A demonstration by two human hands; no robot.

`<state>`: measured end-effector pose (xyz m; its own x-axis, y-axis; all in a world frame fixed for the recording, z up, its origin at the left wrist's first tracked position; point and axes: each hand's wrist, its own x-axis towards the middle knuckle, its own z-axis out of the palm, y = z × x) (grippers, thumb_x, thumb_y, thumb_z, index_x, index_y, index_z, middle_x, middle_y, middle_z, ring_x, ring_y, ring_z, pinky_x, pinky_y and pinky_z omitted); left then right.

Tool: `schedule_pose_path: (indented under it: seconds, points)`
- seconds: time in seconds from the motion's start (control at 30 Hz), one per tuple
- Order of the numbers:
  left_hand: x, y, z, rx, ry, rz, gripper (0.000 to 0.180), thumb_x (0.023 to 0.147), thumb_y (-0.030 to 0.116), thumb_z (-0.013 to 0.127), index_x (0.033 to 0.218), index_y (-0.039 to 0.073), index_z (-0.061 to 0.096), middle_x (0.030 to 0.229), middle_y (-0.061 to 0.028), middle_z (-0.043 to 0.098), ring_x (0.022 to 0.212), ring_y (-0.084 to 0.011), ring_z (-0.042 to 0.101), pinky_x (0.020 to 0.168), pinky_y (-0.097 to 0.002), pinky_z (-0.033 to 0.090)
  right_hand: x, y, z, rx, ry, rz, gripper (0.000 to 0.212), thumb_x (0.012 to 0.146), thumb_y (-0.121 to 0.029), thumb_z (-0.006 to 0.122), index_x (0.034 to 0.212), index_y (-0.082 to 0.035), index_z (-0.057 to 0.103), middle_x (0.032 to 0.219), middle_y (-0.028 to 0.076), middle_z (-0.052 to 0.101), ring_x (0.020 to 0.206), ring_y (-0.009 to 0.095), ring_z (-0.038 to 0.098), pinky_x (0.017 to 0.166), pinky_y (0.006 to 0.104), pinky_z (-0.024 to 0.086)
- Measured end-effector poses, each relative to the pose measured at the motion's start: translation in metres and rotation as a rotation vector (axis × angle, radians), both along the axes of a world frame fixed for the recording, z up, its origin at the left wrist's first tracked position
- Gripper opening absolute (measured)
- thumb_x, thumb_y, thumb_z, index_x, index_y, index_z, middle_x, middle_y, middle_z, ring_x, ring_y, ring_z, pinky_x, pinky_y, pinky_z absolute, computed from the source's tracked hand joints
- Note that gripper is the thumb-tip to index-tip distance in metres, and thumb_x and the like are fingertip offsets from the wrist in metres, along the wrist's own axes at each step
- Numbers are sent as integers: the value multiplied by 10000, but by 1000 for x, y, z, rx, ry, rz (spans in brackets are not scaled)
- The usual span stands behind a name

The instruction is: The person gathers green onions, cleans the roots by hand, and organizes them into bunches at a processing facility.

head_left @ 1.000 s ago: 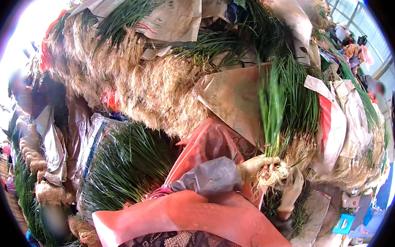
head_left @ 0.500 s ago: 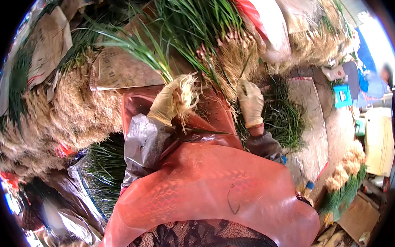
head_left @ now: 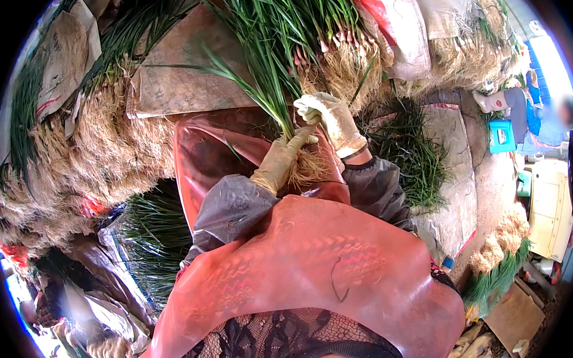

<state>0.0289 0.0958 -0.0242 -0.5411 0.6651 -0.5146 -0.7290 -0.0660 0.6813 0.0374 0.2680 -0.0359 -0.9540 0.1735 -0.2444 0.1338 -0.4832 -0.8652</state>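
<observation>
My left hand [head_left: 276,165], in a pale, soiled glove, is closed round the lower stems of a small bunch of green garlic [head_left: 271,104]. Its leaves point up and away to the left, and its tan roots [head_left: 309,168] hang out on the right of my fingers. Just right of the stems, my right hand [head_left: 336,122], gloved too, has its fingers curled into a pinch; what lies between them is too small to make out. Both hands are above a red-brown plastic apron [head_left: 200,153] across my lap.
Ahead lies a heap of green garlic with pinkish bulbs and long roots [head_left: 352,69]. Loose green leaves [head_left: 418,162] lie to the right, beside a flattened sack [head_left: 453,154]. More rooted bundles [head_left: 96,154] line the left. A person in blue sits far right near a blue stool [head_left: 502,137].
My left hand has moved right and lowered the bunch, its roots now hanging down. My right hand has come left and up from the leaf pile to the stems, its fingers now pinched.
</observation>
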Motion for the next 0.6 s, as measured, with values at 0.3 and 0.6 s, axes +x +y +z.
schedule_pose_path:
  seconds: [0.3, 0.6]
  points:
    - [-3, -24, 4, -86, -106, 56, 291, 970, 224, 495, 1112, 6, 624, 930, -117, 673, 645, -151, 644, 570, -286, 559, 45, -1, -21, 1468, -220, 136, 239, 856, -312, 633, 962, -107, 692, 842, 112, 659, 743, 281, 642, 685, 359, 507]
    - [1, -27, 17, 7, -52, -56, 191, 880, 180, 616, 933, 6, 670, 711, -19, 559, 611, -120, 564, 532, -237, 474, -1, -23, 6, 950, 569, 265, 221, 871, -152, 648, 999, 28, 631, 814, 52, 647, 696, 163, 630, 637, 266, 498]
